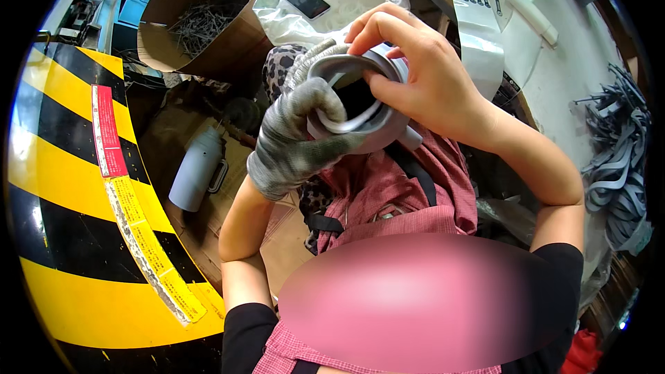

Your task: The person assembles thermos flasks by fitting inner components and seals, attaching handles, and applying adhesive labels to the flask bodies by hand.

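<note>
In front of my chest I hold a grey round hollow vessel (377, 140), its wide mouth tilted toward me and its inside dark. My left hand (294, 131), in a grey knit glove, grips its left side, with fingers hooked over the rim. My right hand (422, 62) is bare and closed on the far right part of the rim, the thumb inside the mouth and the fingers outside. A short grey stub (412, 140) sticks out at the vessel's lower right. Whether the thick grey rim is a separate ring I cannot tell.
A cardboard drum (156, 34) holds thin grey strips. A pale blue-grey mug with a handle (197, 170) lies on cardboard at left, beside a yellow-and-black striped panel (69, 221). A phone (306, 2) rests on white plastic. Grey straps (616, 173) pile on the right-hand table (554, 90).
</note>
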Available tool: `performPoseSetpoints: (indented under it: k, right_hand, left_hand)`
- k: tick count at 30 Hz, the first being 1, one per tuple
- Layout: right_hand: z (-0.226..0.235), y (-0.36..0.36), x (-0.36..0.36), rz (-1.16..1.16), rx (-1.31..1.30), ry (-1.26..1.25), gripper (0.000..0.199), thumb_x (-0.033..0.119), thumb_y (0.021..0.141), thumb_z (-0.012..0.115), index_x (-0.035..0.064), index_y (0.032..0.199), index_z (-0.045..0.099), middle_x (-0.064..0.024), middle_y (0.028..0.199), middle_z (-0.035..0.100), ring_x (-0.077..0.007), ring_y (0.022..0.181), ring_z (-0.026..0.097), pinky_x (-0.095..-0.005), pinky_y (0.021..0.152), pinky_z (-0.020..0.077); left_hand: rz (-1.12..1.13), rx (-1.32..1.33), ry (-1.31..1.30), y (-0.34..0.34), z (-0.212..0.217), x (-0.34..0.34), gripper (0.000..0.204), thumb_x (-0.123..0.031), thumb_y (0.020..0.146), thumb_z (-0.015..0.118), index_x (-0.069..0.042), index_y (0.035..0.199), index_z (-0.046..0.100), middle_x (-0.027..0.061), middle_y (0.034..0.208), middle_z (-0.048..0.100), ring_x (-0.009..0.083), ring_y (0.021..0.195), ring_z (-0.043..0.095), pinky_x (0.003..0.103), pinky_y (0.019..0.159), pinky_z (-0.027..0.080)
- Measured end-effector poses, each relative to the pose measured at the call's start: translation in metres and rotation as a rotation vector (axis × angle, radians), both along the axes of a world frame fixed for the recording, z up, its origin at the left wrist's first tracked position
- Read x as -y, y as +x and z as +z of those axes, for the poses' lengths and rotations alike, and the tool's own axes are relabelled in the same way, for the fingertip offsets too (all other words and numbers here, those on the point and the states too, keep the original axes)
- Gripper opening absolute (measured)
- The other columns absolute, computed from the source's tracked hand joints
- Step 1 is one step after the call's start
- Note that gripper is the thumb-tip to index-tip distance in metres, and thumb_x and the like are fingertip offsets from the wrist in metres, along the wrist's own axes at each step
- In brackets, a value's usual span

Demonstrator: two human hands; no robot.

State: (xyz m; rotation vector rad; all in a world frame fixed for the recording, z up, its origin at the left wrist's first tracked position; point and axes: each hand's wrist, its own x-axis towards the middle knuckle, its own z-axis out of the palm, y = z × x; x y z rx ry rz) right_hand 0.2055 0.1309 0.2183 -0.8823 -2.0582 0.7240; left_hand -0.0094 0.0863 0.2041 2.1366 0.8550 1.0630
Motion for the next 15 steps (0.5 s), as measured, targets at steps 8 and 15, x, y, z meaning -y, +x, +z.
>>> performPoseSetpoints:
  k: [8, 15]
  right_hand:
    - [-0.010, 0.001, -0.003, 0.073, -0.083, -0.042, 0.024, 0.002, 0.079, 0.060, 0.0041, 0.102, 0.058, -0.0058, 0.119, 0.068, -0.0201, 0.108, 0.063, -0.0345, 0.093, 0.0465]
    - [-0.009, -0.003, -0.004, 0.018, 0.029, -0.017, 0.025, 0.007, 0.082, 0.066, 0.0051, 0.106, 0.059, -0.0066, 0.116, 0.069, -0.0219, 0.107, 0.064, -0.0366, 0.092, 0.0489]
  left_hand:
    - [0.560, -0.466, 0.580, 0.008, 0.004, 0.009, 0.040, -0.055, 0.090, 0.064, -0.016, 0.098, 0.070, 0.0112, 0.148, 0.051, 0.0391, 0.142, 0.034, 0.060, 0.117, 0.019]
    - [0.582, -0.884, 0.383, 0.025, 0.003, 0.025, 0.068, -0.060, 0.080, 0.068, -0.004, 0.118, 0.067, 0.0188, 0.131, 0.062, 0.0346, 0.122, 0.058, 0.063, 0.110, 0.032]
